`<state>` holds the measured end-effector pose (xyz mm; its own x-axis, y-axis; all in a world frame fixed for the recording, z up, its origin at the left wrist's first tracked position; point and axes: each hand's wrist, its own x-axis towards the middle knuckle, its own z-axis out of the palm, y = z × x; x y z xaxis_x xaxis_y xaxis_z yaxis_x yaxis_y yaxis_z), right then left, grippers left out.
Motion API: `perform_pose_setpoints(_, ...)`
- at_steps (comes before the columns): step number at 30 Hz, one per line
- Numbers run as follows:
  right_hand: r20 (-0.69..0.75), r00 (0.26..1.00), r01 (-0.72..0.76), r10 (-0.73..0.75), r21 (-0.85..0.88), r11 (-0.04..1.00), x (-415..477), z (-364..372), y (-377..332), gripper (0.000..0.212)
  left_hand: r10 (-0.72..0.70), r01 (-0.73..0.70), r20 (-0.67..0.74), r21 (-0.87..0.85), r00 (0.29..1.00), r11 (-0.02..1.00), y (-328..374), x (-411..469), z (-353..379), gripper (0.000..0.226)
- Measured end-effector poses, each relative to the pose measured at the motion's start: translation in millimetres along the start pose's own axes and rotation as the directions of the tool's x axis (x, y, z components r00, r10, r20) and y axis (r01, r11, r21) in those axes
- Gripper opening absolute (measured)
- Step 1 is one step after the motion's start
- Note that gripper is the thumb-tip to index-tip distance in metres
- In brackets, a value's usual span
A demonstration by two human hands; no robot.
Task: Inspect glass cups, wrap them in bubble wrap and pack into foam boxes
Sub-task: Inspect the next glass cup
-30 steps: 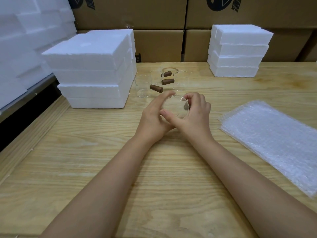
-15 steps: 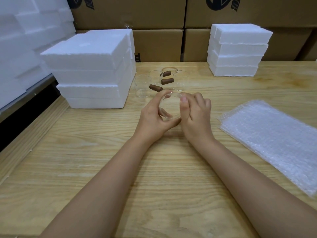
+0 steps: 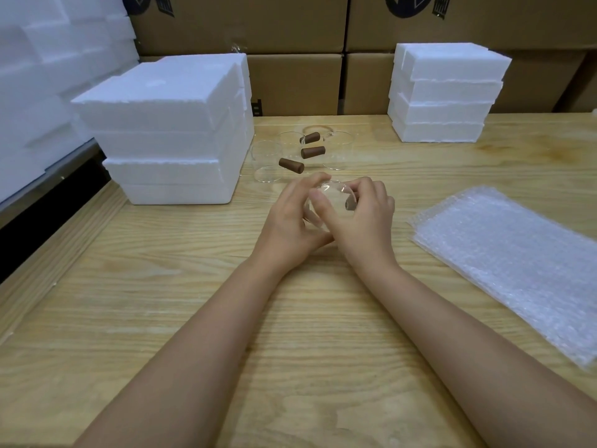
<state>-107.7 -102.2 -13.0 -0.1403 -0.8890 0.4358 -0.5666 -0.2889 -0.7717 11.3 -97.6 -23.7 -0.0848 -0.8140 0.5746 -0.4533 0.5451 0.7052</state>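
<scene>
Glass cup [image 3: 331,202] is gripped between both my hands over the middle of the wooden table [image 3: 161,286]. My left hand [image 3: 290,221] has its fingers curled round the cup's left side, and my right hand [image 3: 365,221] is curled over its right. Farther off stand more glass cups [image 3: 266,161] with brown handles [image 3: 291,165], between stacked foam boxes [image 3: 168,124] at far left and a smaller foam stack [image 3: 442,95] at far right, while bubble wrap [image 3: 517,260] lies at right.
</scene>
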Motion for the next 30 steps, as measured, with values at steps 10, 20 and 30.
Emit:
perform_pose_setpoints(10, 0.068, 0.987, 0.145, -0.145, 0.002, 0.989, -3, -3, 2, 0.079, -0.103, 0.104, 0.013, -0.070, 0.995, 0.992, -4, 3, -7, 0.071)
perform_pose_setpoints(20, 0.065, 0.992, -0.126, 0.107, 0.470, 0.874, 10, -12, 16, 0.012, -0.106, 0.103, -0.016, -0.133, 0.994, 0.986, -3, 4, -8, 0.070)
perform_pose_setpoints(30, -0.043, 0.998, -0.021, 0.042, 0.408, 0.913, 9, -8, 15, 0.019, -0.161, 0.156, -0.005, -0.214, 0.987, 0.964, -8, 5, -5, 0.074)
